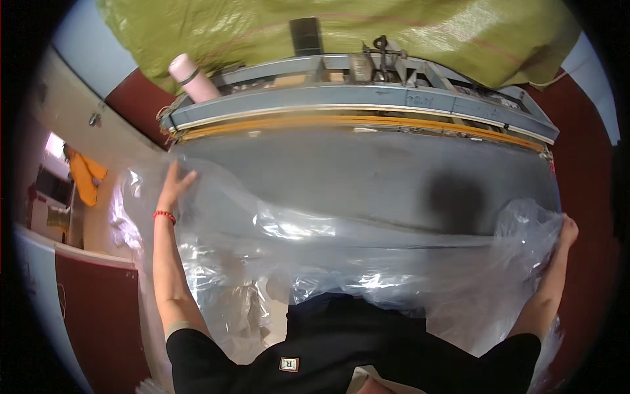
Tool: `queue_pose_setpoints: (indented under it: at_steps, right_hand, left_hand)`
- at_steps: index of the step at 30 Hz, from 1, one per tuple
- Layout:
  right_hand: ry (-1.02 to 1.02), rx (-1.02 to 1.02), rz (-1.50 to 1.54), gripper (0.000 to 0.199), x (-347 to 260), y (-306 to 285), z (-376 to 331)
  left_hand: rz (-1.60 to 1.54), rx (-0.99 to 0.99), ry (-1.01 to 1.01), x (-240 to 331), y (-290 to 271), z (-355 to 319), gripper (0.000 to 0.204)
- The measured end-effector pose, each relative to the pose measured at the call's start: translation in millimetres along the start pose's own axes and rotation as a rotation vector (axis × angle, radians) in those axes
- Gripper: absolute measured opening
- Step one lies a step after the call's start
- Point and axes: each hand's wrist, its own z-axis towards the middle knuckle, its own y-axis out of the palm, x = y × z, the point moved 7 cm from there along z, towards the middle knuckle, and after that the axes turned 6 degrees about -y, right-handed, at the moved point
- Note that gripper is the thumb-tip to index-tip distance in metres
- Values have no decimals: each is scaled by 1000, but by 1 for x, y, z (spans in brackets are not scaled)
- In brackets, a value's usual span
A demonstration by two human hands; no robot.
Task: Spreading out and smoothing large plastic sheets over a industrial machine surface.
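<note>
1. A person stands at a wide grey worktable [367, 177], seen from a camera on their head looking down; both bare forearms reach out from black short sleeves at the bottom of the view.
2. A large sheet of clear plastic film [367, 256] lies across the near half of the table, spanning almost its whole width, wrinkled and shiny where light catches it, and spilling over the near edge toward the person's body.
3. The left hand [174, 186] is open, fingers spread and palm down, resting on the far left part of the film (a red beaded bracelet [164, 215] circles that wrist).
4. The right hand [568, 231] is at the right edge of the table, closed around a bunched corner of the same film; its fingers are mostly hidden by the plastic.
5. Along the far edge of the table runs a long blue-grey metal machine bar [367, 98] with a yellow strip beneath it.
6. A pale pink bottle [191, 79] with a dark band stands tilted at the left end of that bar.
7. Behind the machine, a yellow-green woven sheet [367, 33] covers something bulky.
8. An orange cloth [86, 176] hangs at the far left, well apart from the table.
</note>
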Motion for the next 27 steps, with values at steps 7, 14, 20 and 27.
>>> queue_pose_setpoints:
  at_steps: [7, 14, 20, 27]
  right_hand:
    - [296, 100, -602, 35, -66, 11, -44]
    - [243, 101, -690, 30, -105, 22, -41]
    - [228, 175, -695, 26, -77, 5, -38]
    - [250, 150, -579, 26, -88, 13, -39]
  left_hand:
    - [298, 7, -405, -40, 29, 9, 58]
    - [95, 662, -91, 3, -20, 0, 34]
    - [-978, -780, 175, 368, 93, -168, 30]
    - [-777, -1048, 733, 501, 155, -361, 47]
